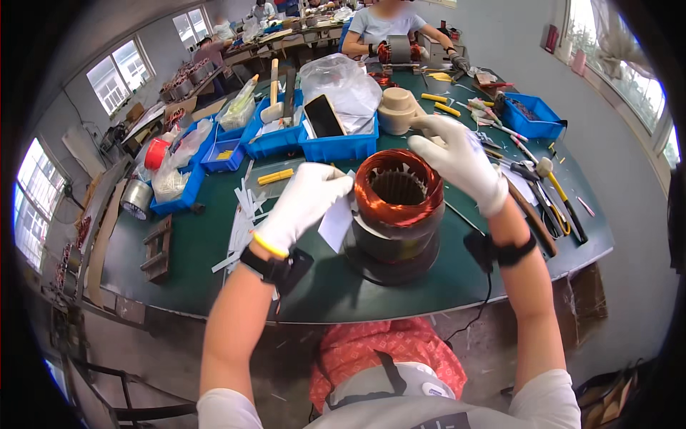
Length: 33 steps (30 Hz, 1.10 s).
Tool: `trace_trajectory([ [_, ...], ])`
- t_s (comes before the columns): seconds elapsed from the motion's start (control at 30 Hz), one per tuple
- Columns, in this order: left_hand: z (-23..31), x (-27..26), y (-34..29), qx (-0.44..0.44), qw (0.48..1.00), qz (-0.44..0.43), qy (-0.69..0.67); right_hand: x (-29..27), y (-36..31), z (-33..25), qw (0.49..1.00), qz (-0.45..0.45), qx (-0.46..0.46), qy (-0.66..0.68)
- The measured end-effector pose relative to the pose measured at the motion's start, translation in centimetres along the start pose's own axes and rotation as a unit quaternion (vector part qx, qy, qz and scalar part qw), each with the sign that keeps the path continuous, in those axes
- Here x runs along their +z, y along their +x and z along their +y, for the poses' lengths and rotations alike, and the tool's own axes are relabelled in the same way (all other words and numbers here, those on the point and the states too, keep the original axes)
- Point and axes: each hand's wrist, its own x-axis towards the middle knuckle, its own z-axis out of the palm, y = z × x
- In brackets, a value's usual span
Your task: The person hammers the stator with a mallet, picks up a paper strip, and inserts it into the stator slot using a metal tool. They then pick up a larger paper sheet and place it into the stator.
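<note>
On the green tabletop [307, 304] stood a copper-wound motor core [396, 220], probably heavy and stiff, best held by its metal body [393, 247], sparing the wire [401, 207]. Beside it, the right grip [461, 161] curled, its hold unclear; the left grip [307, 204] pinched a seemingly light, bendable sheet [336, 227].

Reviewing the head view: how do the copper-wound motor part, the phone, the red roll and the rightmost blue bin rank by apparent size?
1. Motor part: largest, though it also sits nearest.
2. Blue bin
3. Phone and red roll: too alike to rank.
</note>
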Motion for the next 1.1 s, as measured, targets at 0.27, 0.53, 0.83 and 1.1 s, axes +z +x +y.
trace_trajectory([
  [0.27, -1.7, 1.4, 3.3, 0.074, 0.996, 0.020, 0.044, 2.0, -1.0, 3.7, 0.915, -0.231, 0.125, 0.305],
  [0.53, 0.9, 1.7, 2.8, 0.047, 0.995, 0.070, 0.046, 3.6, -1.4, 4.6, 0.922, -0.135, 0.102, 0.349],
  [0.83, 2.4, 0.3, 3.0, -0.003, 0.995, -0.022, 0.101, 3.2, -2.8, 3.2, 0.906, -0.108, 0.140, 0.386],
  [1.1, 1.2, 0.7, 4.0, 0.069, 0.994, 0.001, 0.082, 3.1, -2.8, 3.1, 0.905, -0.093, 0.149, 0.387],
])
